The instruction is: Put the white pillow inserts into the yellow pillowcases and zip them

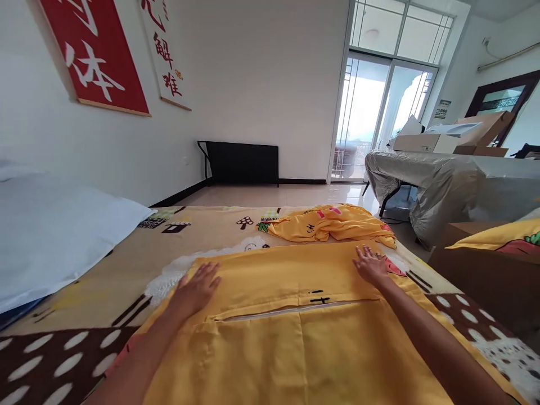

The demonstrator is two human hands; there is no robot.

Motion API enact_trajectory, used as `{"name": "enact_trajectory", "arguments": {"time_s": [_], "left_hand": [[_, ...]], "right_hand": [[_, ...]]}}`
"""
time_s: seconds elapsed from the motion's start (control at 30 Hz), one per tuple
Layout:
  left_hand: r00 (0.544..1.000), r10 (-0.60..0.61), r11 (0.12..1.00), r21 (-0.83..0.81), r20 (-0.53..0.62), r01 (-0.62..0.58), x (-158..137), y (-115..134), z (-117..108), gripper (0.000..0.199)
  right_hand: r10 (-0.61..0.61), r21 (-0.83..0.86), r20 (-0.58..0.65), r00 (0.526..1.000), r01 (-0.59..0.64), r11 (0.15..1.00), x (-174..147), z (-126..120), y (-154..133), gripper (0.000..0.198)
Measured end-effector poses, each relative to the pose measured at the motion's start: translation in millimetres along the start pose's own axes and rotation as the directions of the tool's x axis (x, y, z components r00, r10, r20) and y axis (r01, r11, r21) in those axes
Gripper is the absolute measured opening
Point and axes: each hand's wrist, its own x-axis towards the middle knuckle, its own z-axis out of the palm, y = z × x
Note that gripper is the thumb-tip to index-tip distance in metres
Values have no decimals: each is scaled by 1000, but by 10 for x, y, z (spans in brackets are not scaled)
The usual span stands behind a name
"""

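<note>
Yellow fabric lies spread across a bed as a person rests both hands on it, one near each side, with neither gripping anything. The left hand (199, 286) is open, palm down, its fingers loosely extended near the far left corner of the yellow cover (270, 270). The right hand (370, 265) is open too, palm down with fingers slightly parted, toward the far right corner. Both forearms reach in from the lower corners of the view, the left slanting forward and rightward, the right stretched longer, slanting forward and leftward. Between the hands and nearer the person, a zipped opening (274, 311) crosses the cover, parted most toward its left end; small black marks sit just above it. Beneath the cover is a patterned bedsheet (122, 264). Just beyond its far edge lies a crumpled yellow cloth (333, 224), and a white pillow (67, 236) is at far left. Off to the right, a plastic-draped counter (447, 169) bears cardboard boxes (485, 132).
</note>
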Motion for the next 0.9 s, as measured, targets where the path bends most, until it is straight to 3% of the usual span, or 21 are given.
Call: {"name": "enact_trajectory", "arguments": {"time_s": [0.07, 0.17, 0.23, 0.3, 0.43, 0.53, 0.7, 0.9], "left_hand": [[979, 202, 978, -59, 7, -201, -115, 556, -90, 56], [923, 383, 921, -96, 42, -378, -344, 1243, -60, 55], [891, 447, 891, -126, 78, -436, -502, 1451, 46, 54], [881, 470, 874, -167, 59, -456, -626, 1434, 168, 53], [914, 405, 894, -196, -28, -402, -738, 985, 305, 51], [946, 323, 936, -146, 3, -319, -782, 574, 298, 51], [980, 199, 978, -65, 19, -197, -910, -31, 270, 52], [984, 166, 985, 38, 56, -169, -1080, -671, 347, 53]], "right_hand": [[-196, 71, 2, 981, 195, 978, -205, -31, -610, 58], [-451, 165, -9, 892, 446, 880, -624, 27, -1393, 51], [-536, 198, -15, 844, 528, 826, -871, 108, -1653, 49], [-563, 248, -56, 825, 558, 792, -1020, 187, -1672, 50], [-524, 347, -99, 846, 523, 779, -1023, 266, -1240, 53], [-493, 329, -52, 868, 482, 812, -928, 281, -759, 56], [-362, 226, 13, 932, 350, 909, -890, 359, 130, 58], [-291, 28, -33, 956, 292, 956, -1013, 443, 1065, 56]]}}
